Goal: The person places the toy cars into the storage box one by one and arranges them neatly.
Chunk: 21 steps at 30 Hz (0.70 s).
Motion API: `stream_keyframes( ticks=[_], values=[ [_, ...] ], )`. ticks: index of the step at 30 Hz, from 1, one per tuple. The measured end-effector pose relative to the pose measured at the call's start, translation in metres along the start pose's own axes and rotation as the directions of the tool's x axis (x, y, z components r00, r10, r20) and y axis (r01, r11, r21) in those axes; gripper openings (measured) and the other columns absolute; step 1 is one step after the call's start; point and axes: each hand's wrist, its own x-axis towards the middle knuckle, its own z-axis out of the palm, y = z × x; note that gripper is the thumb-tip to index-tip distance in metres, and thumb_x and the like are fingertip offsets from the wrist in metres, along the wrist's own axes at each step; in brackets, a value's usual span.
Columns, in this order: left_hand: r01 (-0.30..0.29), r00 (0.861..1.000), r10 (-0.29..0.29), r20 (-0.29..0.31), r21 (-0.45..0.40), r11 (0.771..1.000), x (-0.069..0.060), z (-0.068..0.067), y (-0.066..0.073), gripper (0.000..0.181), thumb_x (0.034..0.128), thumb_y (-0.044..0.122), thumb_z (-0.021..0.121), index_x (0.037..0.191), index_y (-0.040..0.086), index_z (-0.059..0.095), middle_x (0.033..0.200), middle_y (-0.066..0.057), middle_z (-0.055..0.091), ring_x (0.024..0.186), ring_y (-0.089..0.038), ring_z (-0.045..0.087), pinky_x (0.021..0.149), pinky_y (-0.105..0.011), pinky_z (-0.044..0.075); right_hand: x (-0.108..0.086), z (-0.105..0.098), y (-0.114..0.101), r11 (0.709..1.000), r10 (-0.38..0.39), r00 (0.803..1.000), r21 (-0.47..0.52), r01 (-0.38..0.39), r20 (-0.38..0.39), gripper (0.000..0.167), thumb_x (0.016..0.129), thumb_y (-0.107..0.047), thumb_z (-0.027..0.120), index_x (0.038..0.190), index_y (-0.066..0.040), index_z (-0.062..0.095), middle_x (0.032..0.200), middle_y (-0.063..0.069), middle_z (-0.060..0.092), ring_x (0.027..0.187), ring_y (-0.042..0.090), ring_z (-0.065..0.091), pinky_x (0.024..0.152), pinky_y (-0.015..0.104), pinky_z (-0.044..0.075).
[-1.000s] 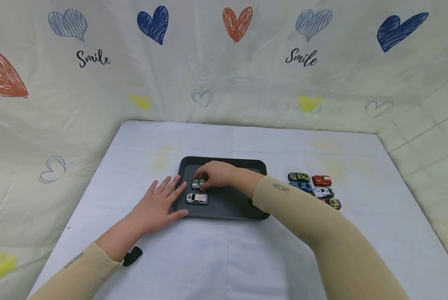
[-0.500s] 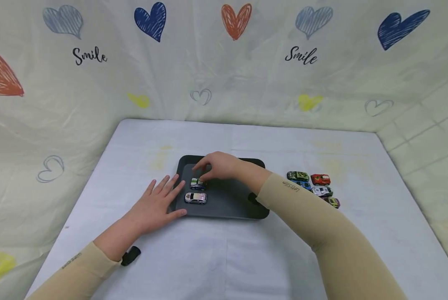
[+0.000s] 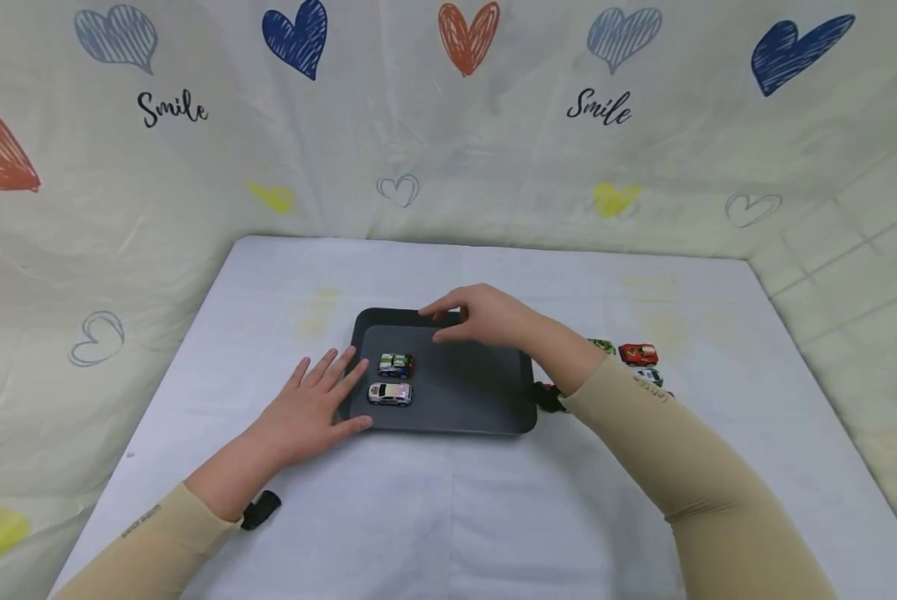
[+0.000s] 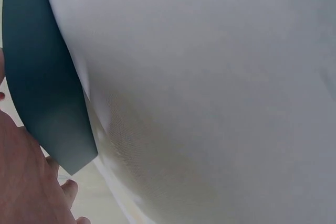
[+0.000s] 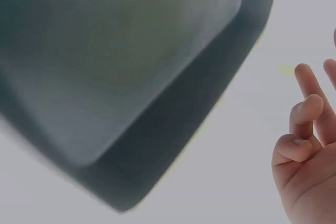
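Observation:
Two toy cars sit on the left side of a dark grey tray (image 3: 467,392): a green and white car (image 3: 396,365) behind a silver-white car (image 3: 390,394). My left hand (image 3: 309,421) lies with spread fingers at the tray's left edge, its fingertips and thumb reaching the rim. In the left wrist view that hand (image 4: 26,177) is beside the tray's side wall (image 4: 50,82). Over the tray's far right edge hovers my right hand (image 3: 486,317), holding nothing. Its loosely bent fingers (image 5: 310,111) appear in the right wrist view, apart from the tray.
Right of the tray stand more toy cars, partly hidden by the right forearm: a red car (image 3: 638,354), a green car (image 3: 602,345) and a white car (image 3: 648,377). A white cloth (image 3: 448,508) covers the table. A curtain printed with hearts hangs behind.
My right hand has let go of the green and white car and moved right, away from it. That car stays in the tray. The left hand keeps its place at the rim.

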Motion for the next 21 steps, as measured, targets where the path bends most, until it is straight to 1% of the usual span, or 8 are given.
stream_keyframes(
  ticks=[4, 7, 12, 15, 17, 21],
  values=[
    [-0.004, 1.0, 0.004, 0.008, -0.006, 1.0, 0.001, -0.001, 0.0, 0.09, 0.0923, 0.074, 0.042, 0.161, 0.02, 0.017, 0.167, -0.005, 0.006, 0.152, -0.032, 0.005, 0.12, -0.057, 0.002, -0.022, -0.012, 0.011, 0.999, 0.05, 0.998, 0.008, -0.05, -0.045, 0.044, 0.088, -0.036, 0.077, 0.131, -0.031, 0.067, 0.117, -0.01, 0.067, 0.073, 0.019, 0.054, 0.066, 0.034, 0.049],
    [-0.003, 1.0, 0.003, 0.011, -0.01, 1.0, 0.0, -0.001, -0.001, 0.091, 0.0918, 0.075, 0.04, 0.161, 0.021, 0.016, 0.167, -0.004, 0.006, 0.152, -0.031, 0.004, 0.12, -0.057, 0.0, -0.039, -0.016, 0.023, 0.998, 0.069, 0.996, 0.003, -0.069, -0.051, 0.045, 0.087, -0.037, 0.077, 0.131, -0.033, 0.067, 0.119, -0.008, 0.067, 0.073, 0.018, 0.053, 0.065, 0.033, 0.047],
    [-0.004, 1.0, 0.004, 0.0, -0.018, 1.0, -0.001, 0.001, -0.002, 0.09, 0.0916, 0.075, 0.04, 0.16, 0.021, 0.018, 0.167, -0.005, 0.008, 0.152, -0.031, 0.005, 0.12, -0.056, 0.001, -0.075, -0.019, 0.046, 0.996, 0.087, 0.996, -0.031, -0.088, -0.037, 0.047, 0.087, -0.037, 0.077, 0.132, -0.03, 0.066, 0.121, -0.002, 0.067, 0.075, 0.017, 0.051, 0.063, 0.032, 0.045],
    [-0.005, 1.0, 0.005, 0.007, -0.017, 1.0, 0.0, 0.0, 0.0, 0.09, 0.0917, 0.075, 0.041, 0.16, 0.021, 0.019, 0.167, -0.005, 0.008, 0.152, -0.031, 0.005, 0.12, -0.056, 0.001, -0.097, -0.02, 0.058, 0.992, 0.107, 0.993, -0.064, -0.11, -0.042, 0.046, 0.087, -0.036, 0.078, 0.131, -0.028, 0.067, 0.121, 0.0, 0.068, 0.076, 0.017, 0.05, 0.062, 0.033, 0.044],
    [-0.003, 1.0, 0.004, 0.016, -0.018, 1.0, 0.0, -0.002, 0.001, 0.09, 0.092, 0.074, 0.042, 0.16, 0.02, 0.019, 0.167, -0.006, 0.008, 0.152, -0.032, 0.005, 0.12, -0.057, 0.001, -0.111, -0.021, 0.066, 0.989, 0.127, 0.991, -0.074, -0.13, -0.045, 0.046, 0.087, -0.034, 0.078, 0.131, -0.027, 0.067, 0.119, 0.001, 0.068, 0.073, 0.017, 0.051, 0.061, 0.032, 0.044],
    [-0.001, 1.0, 0.001, 0.02, -0.014, 1.0, -0.001, -0.003, 0.002, 0.09, 0.0923, 0.073, 0.043, 0.16, 0.02, 0.019, 0.167, -0.007, 0.009, 0.152, -0.033, 0.006, 0.12, -0.058, 0.002, -0.134, -0.021, 0.077, 0.984, 0.162, 0.985, -0.064, -0.166, -0.052, 0.046, 0.086, -0.033, 0.079, 0.13, -0.027, 0.068, 0.115, -0.002, 0.068, 0.069, 0.016, 0.05, 0.061, 0.031, 0.044]
  ],
)
